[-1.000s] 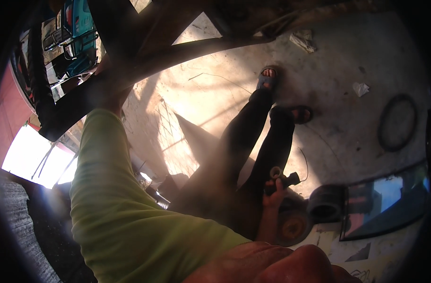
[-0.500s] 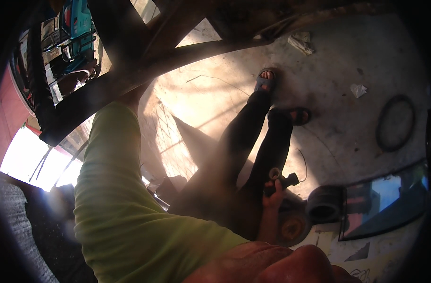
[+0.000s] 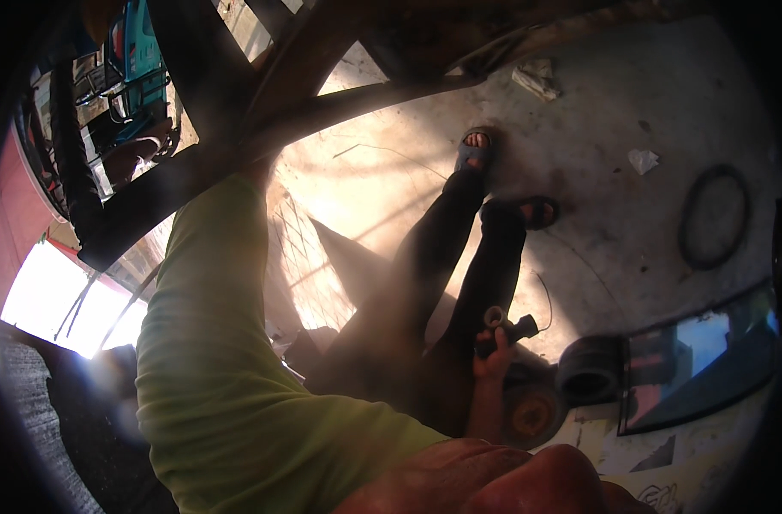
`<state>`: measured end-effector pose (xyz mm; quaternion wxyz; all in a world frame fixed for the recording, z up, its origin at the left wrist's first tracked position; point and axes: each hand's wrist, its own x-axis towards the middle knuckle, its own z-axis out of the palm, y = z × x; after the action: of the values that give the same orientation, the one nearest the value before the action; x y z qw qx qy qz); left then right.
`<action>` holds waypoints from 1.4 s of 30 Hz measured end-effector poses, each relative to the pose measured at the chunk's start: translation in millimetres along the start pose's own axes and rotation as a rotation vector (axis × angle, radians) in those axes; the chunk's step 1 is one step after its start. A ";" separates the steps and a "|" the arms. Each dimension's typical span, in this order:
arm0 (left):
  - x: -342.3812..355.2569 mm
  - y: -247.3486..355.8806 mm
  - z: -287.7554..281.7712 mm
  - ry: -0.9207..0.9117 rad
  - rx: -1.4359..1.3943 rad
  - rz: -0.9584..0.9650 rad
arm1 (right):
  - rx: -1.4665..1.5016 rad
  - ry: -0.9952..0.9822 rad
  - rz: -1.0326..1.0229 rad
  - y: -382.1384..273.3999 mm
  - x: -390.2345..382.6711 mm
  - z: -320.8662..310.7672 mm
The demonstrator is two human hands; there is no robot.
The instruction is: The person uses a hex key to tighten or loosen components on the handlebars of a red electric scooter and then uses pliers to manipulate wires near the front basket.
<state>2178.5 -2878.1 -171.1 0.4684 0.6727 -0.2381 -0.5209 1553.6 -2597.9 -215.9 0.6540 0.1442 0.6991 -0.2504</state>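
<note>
My left arm, in a yellow-green sleeve, reaches up to a dark metal frame point(image 3: 357, 96) overhead. My left hand point(image 3: 256, 174) is mostly hidden behind the frame's bar, so its fingers cannot be made out. Low at the right, beside my dark-trousered leg, my right hand point(image 3: 492, 360) grips a small dark tool point(image 3: 518, 329) with a round, hollow end pointing up and a thin curved wire or hose rising from it.
A wheel point(image 3: 532, 415), a black tyre point(image 3: 588, 368) and a dark glass pane point(image 3: 699, 360) lie at lower right. A rubber ring point(image 3: 716, 214) and crumpled paper point(image 3: 535, 79) lie on the concrete floor. A teal machine point(image 3: 138, 47) stands beyond the frame at upper left.
My left arm has shifted rightward along the underside of the frame, its hand now more hidden. My right hand keeps its hold on the dark tool, and the view has shifted slightly.
</note>
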 end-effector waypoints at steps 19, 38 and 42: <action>2.4 5.0 13.8 0.001 -0.078 -0.005 | 0.040 -0.108 0.019 -13.2 -3.0 2.7; -108.9 -52.5 29.8 -0.116 -0.460 -0.276 | -0.030 -0.256 -0.003 -30.9 -9.0 6.4; -123.3 -83.9 13.1 -0.314 -0.262 -0.140 | -0.106 -0.351 -0.042 -48.7 -16.0 19.6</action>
<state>2109.9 -2745.8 -186.1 0.4718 0.5314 -0.1912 -0.6771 1546.0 -2647.0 -192.6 0.7672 0.0488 0.5895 -0.2481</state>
